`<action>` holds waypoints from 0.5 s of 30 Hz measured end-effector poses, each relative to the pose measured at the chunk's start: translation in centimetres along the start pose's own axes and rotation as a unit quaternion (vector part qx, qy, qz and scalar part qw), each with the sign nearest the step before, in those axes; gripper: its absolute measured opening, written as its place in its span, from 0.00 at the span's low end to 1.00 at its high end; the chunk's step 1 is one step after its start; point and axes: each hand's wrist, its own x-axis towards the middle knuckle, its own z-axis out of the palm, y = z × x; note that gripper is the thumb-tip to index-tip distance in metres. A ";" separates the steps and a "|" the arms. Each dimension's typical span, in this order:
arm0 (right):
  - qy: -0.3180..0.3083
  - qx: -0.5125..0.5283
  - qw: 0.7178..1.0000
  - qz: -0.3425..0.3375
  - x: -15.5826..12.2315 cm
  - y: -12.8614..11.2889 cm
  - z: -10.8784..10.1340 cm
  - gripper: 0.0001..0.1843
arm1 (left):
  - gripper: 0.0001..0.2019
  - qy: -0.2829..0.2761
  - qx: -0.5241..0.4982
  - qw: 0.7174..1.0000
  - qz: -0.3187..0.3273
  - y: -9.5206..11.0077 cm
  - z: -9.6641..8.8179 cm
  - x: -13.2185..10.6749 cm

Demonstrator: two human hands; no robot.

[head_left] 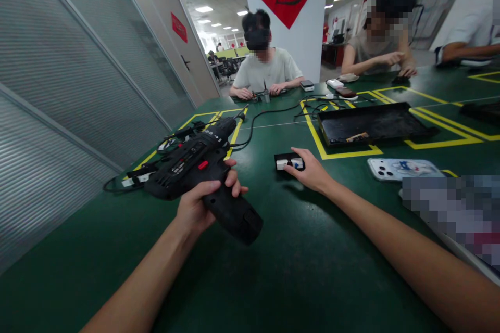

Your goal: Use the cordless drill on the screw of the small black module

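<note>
My left hand (pixel 199 203) is wrapped round the grip of a black cordless drill (pixel 187 158) with a red button on its side. The drill is held above the table, its chuck and thin bit pointing away and to the right. My right hand (pixel 308 167) grips a small black box-like piece (pixel 279 158) by its right end, thumb in front and fingers behind. White and blue parts show on the face of that piece. What exactly it is, I cannot make out. It is at or just above the tabletop, right of the drill.
The green table (pixel 269 281) carries yellow tape outlines. A black tray (pixel 375 125) lies at the back right, with a phone (pixel 404 169) nearer me. Cables (pixel 265 114) run across the middle and a power strip (pixel 138 179) lies left. Several people sit around the far side.
</note>
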 end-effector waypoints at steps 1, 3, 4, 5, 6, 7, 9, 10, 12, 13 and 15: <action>-0.005 0.005 1.000 0.002 0.1 0.1 0.1 0.32 | 0.21 -0.008 0.010 1.000 -0.004 -0.1 0.0 -0.1; -0.008 0.009 1.000 0.006 0.4 0.3 0.3 0.30 | 0.21 -0.031 0.018 0.999 -0.014 -0.3 0.3 -0.3; -0.008 0.010 1.000 0.008 0.5 0.4 0.3 0.29 | 0.21 -0.041 0.019 0.999 -0.022 -0.4 0.4 -0.4; -0.006 0.008 1.000 0.012 0.6 0.5 0.2 0.29 | 0.22 -0.049 0.019 0.998 -0.034 -0.4 0.6 -0.6; -0.004 0.006 1.000 0.016 0.6 0.6 0.2 0.28 | 0.23 -0.053 0.020 0.997 -0.047 -0.4 0.8 -0.7; -0.001 0.004 1.000 0.020 0.7 0.8 0.1 0.29 | 0.24 -0.055 0.019 0.996 -0.063 -0.4 0.9 -0.8; 0.004 -0.001 1.000 0.026 0.8 1.0 0.0 0.29 | 0.24 -0.057 0.016 0.993 -0.098 -0.5 1.2 -0.9; 0.006 -0.003 1.000 0.028 0.9 1.2 0.0 0.29 | 0.23 -0.057 0.016 0.992 -0.114 -0.6 1.3 -1.0; 0.006 -0.006 1.000 0.029 0.9 1.3 0.0 0.29 | 0.22 -0.055 0.024 0.989 -0.135 -0.8 1.6 -1.2; 0.005 -0.007 1.000 0.028 0.9 1.4 0.0 0.29 | 0.21 -0.053 0.033 0.988 -0.140 -0.9 1.7 -1.4; 0.003 -0.007 1.000 0.026 0.8 1.4 -0.1 0.29 | 0.19 -0.040 0.066 0.988 -0.137 -1.1 2.1 -1.7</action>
